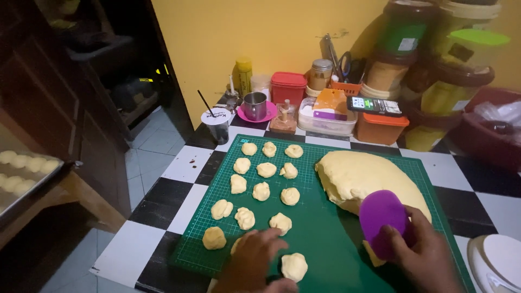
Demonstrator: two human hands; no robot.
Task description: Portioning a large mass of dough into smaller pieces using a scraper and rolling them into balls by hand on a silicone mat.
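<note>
The right hand (429, 255) grips an oval purple scraper (383, 220), long axis upright against the pale dough mound (363, 176), while the loosely open, empty left hand (255, 260) rests on small dough pieces (280, 222) on the green mat (325, 233).

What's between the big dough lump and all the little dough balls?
In the head view, only bare green cutting mat lies between the big dough lump and the little dough balls.

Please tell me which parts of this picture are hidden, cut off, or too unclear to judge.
- Head view: the left hand covers part of a dough piece.
- The purple scraper in the right hand hides the edge of the big dough.
- The white scale is cut off by the frame corner.
- The doorway is too dark.
</note>
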